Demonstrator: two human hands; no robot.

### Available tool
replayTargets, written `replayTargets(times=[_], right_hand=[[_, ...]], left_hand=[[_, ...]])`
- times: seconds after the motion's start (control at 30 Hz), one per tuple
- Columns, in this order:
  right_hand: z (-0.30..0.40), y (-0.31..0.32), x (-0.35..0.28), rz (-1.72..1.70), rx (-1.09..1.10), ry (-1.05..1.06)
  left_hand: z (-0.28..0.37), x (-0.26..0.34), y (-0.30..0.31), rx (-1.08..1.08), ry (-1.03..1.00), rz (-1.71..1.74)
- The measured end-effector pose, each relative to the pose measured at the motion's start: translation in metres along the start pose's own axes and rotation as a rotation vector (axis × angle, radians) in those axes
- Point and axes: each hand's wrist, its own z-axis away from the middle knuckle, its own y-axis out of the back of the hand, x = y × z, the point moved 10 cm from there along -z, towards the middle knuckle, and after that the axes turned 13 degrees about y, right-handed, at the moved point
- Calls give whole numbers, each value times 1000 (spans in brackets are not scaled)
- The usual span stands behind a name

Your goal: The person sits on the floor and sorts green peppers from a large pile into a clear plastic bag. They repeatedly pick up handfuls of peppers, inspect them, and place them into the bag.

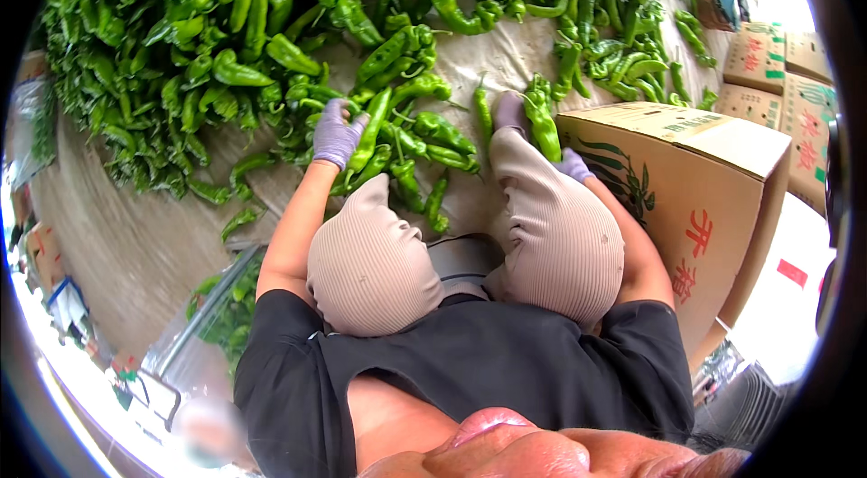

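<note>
Green peppers [257,24] lie in a big heap on a pale ground sheet [135,241]. My left hand [339,132], in a purple glove, is at the near edge of the heap with a long green pepper [372,132] between thumb and fingers. My right hand [576,165], gloved alike, is beyond my right knee, beside a cardboard box [677,186]; its fingers are partly hidden. The lower tip of a pepper [542,115] meets that hand, but I cannot tell whether it is gripped. Loose peppers [437,136] lie in front of my knees.
More printed cardboard boxes [755,58] stand stacked at the far right. A clear plastic bag of peppers [237,302] is at my left side, near a metal bar [210,308]. My bent knees stand between my arms. A blurred person [206,430] is at the lower left.
</note>
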Motion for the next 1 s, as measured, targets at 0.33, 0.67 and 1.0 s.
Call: replayTargets(times=[0.33,0.67,1.0], right_hand=[[-14,57,-223,-227,210,891],[43,60,-315,55,188,1138],[43,-46,54,67,38,17]], left_hand=[[23,-52,-37,-390,152,-179],[47,104,16,-576,-6,346],[63,-26,-46,-403,20,-975]])
